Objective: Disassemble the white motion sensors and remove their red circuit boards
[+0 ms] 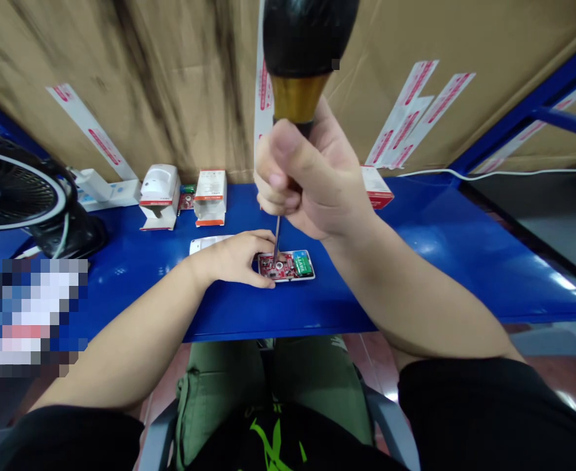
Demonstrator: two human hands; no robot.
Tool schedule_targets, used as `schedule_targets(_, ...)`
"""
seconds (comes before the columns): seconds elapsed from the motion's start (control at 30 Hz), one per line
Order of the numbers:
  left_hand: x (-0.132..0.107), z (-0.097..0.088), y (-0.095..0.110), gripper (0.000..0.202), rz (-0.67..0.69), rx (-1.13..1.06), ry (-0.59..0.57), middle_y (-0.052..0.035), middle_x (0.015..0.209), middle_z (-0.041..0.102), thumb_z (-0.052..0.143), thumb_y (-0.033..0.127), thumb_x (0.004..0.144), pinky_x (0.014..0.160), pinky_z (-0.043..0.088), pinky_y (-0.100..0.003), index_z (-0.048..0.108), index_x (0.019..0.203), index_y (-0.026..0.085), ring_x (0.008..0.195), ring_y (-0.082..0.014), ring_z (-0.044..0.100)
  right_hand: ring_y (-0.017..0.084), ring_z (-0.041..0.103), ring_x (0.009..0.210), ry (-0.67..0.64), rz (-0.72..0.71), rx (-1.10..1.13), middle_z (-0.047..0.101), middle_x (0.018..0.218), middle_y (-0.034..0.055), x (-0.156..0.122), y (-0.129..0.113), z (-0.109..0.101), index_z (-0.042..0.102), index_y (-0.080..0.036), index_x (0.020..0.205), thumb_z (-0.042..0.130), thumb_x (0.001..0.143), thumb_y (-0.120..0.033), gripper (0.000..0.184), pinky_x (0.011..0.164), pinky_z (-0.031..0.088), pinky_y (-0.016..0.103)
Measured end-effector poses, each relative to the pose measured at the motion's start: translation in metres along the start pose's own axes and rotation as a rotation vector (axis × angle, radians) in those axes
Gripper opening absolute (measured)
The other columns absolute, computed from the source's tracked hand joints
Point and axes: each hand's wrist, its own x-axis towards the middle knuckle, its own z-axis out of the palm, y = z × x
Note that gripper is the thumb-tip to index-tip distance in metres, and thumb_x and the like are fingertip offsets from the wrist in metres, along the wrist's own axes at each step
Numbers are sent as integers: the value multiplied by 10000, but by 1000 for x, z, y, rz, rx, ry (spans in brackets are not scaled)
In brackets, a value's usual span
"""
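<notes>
My right hand (307,176) is shut around a screwdriver (298,59) with a black handle and gold collar. Its thin steel shaft (277,241) comes down to a screw on a red circuit board (273,267). The board sits in a white plastic casing (298,277) beside a green battery (302,264). My left hand (234,258) lies over the casing's left side, fingers curled down against the board's edge and holding it in place. A white plastic part (207,243) lies partly hidden under my left palm.
A white sensor unit (159,193) and open white-and-red cartons (210,196) stand on the blue steel shelf (415,255). A black fan (13,186) stands at the left. Taped cardboard boxes (121,78) fill the back, and a white cable (514,173) runs along the right. A pixelated patch covers the lower left.
</notes>
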Motion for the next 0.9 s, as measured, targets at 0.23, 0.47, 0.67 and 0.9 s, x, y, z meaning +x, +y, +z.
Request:
schedule_targets(0.23,0,1,-1,377,8,-18,2,-86,1146,747,938,409,819,996,601,-439,824,1116,206,1040,-282,741,94,397,452,-105,156,81,533,649,-82,12,0,-2,676,-247,1063,708,959,-803,567,401,326,245)
schedule_targets(0.47,0,1,1,381,-8,-14,10,-95,1175,756,950,404,802,987,606,-448,826,1105,210,1050,-291,738,85,277,422,-12,100,75,432,591,-126,-1,-7,7,573,-300,967,811,921,-735,497,388,255,216)
schedule_targets(0.67,0,2,-2,373,2,-25,9,-73,1126,750,947,394,804,1011,600,-455,827,1112,222,1048,-281,742,73,366,450,-105,48,95,550,701,-80,7,11,-3,685,-240,1050,733,906,-847,626,382,299,237)
schedule_targets(0.9,-2,-2,1,409,15,2,-1,-87,1150,731,953,421,813,983,610,-426,808,1116,188,1044,-277,734,95,83,440,-74,-84,82,283,544,-122,5,-3,3,728,-260,1060,638,975,-831,584,350,101,236)
